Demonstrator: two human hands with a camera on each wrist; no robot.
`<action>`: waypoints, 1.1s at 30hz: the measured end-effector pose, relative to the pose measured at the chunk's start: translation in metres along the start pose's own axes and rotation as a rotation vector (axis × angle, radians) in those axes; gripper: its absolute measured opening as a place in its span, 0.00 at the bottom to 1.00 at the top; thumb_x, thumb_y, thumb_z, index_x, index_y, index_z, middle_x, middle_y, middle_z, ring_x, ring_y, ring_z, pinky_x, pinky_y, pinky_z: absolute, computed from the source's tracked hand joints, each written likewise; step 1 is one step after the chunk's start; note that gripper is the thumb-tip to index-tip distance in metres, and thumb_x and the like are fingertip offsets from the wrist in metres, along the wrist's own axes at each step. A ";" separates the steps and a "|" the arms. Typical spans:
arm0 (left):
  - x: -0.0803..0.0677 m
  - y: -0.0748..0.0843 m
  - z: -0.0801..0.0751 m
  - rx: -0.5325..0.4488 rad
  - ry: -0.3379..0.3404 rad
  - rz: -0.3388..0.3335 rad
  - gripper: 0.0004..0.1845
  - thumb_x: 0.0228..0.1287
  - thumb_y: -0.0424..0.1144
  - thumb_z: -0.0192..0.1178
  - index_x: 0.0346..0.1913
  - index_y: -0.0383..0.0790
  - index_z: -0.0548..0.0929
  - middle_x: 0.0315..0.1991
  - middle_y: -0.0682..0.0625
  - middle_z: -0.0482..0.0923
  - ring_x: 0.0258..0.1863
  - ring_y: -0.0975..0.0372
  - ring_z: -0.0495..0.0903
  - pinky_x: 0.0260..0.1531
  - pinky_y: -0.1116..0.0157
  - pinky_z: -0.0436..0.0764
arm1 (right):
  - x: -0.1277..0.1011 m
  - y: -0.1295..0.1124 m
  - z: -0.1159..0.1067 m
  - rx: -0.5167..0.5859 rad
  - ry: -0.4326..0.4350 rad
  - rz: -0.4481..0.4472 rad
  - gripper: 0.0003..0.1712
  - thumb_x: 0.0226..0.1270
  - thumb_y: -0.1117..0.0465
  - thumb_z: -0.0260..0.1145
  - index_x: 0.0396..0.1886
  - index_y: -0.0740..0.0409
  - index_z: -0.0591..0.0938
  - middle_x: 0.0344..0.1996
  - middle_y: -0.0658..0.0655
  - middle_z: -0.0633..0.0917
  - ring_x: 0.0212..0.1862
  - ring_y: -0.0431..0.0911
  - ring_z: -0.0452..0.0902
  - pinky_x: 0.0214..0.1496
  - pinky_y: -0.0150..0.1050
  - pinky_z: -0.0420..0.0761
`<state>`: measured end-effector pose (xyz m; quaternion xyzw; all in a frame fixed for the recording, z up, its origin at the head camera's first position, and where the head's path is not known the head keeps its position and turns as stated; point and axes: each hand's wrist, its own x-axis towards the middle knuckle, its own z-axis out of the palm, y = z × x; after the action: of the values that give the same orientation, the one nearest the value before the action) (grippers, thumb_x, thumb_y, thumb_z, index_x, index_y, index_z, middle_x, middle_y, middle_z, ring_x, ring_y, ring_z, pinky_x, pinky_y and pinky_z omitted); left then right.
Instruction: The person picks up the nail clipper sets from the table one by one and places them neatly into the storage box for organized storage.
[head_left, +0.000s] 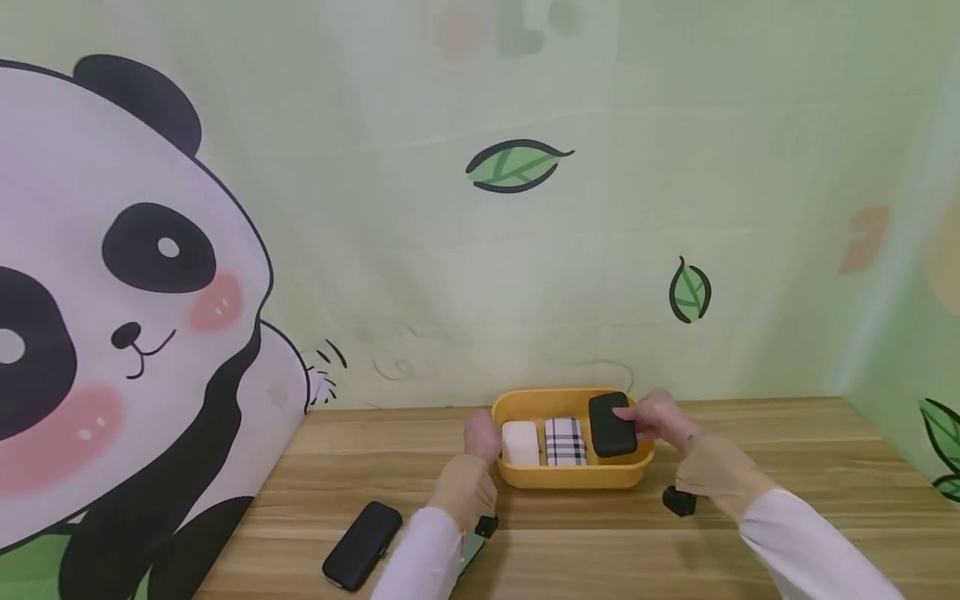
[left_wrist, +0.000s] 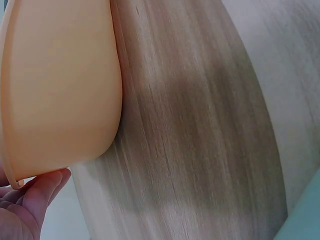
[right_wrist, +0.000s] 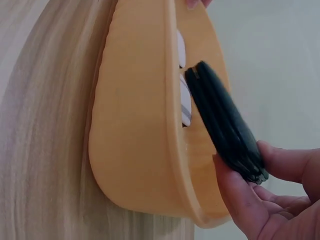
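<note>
A yellow plastic bin (head_left: pixel 573 477) stands on the wooden table against the backdrop. My left hand (head_left: pixel 482 435) grips its left end, with fingers (left_wrist: pixel 46 189) under the rim in the left wrist view. With the thumb on one side and fingers on the other, my right hand (head_left: pixel 660 417) pinches a black wallet (head_left: pixel 611 425) by its edge. The wallet (right_wrist: pixel 225 120) is tilted over the right part of the bin, its layered edges showing in the right wrist view. Inside the bin sit a white wallet-like item (head_left: pixel 521 443) and a plaid one (head_left: pixel 566 442), side by side.
On the table (head_left: pixel 570 550) at front left lies a black oblong case (head_left: pixel 363 546) with a small clasp. A green item (head_left: pixel 470 553) is partly hidden under my left wrist. Behind the bin rises a fabric backdrop (head_left: pixel 420 250) printed with a panda and leaves.
</note>
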<state>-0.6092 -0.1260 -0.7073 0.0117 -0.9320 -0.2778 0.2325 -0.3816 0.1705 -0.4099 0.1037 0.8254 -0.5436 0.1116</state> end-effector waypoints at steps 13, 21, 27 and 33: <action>-0.050 0.074 -0.117 -0.100 -0.133 -0.026 0.10 0.59 0.31 0.52 0.24 0.31 0.79 0.23 0.44 0.77 0.23 0.57 0.76 0.21 0.61 0.76 | 0.003 0.001 0.012 -0.149 0.002 -0.035 0.15 0.58 0.73 0.61 0.39 0.82 0.69 0.31 0.69 0.77 0.31 0.55 0.78 0.33 0.45 0.79; -0.052 0.063 -0.098 -0.056 -0.029 0.034 0.07 0.49 0.28 0.52 0.18 0.34 0.76 0.17 0.45 0.73 0.17 0.57 0.73 0.13 0.62 0.72 | 0.006 0.009 0.017 -0.237 0.016 -0.144 0.06 0.54 0.75 0.59 0.26 0.77 0.72 0.20 0.60 0.73 0.22 0.49 0.74 0.26 0.41 0.79; -0.050 0.065 -0.098 -0.093 -0.047 -0.038 0.10 0.51 0.28 0.51 0.15 0.37 0.74 0.15 0.48 0.71 0.15 0.60 0.72 0.12 0.62 0.72 | 0.049 0.034 0.019 -0.346 0.032 -0.245 0.08 0.50 0.74 0.58 0.16 0.68 0.70 0.13 0.56 0.65 0.16 0.48 0.68 0.17 0.38 0.74; -0.054 0.074 -0.115 -0.133 -0.081 -0.032 0.12 0.56 0.30 0.49 0.18 0.34 0.75 0.17 0.46 0.73 0.18 0.59 0.74 0.15 0.61 0.74 | 0.160 0.105 0.018 -0.480 0.045 -0.386 0.10 0.50 0.71 0.57 0.14 0.68 0.69 0.13 0.59 0.66 0.13 0.51 0.70 0.14 0.39 0.72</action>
<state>-0.5028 -0.1146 -0.6065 -0.0001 -0.9199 -0.3429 0.1904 -0.5025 0.2027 -0.5562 -0.0721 0.9370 -0.3418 0.0092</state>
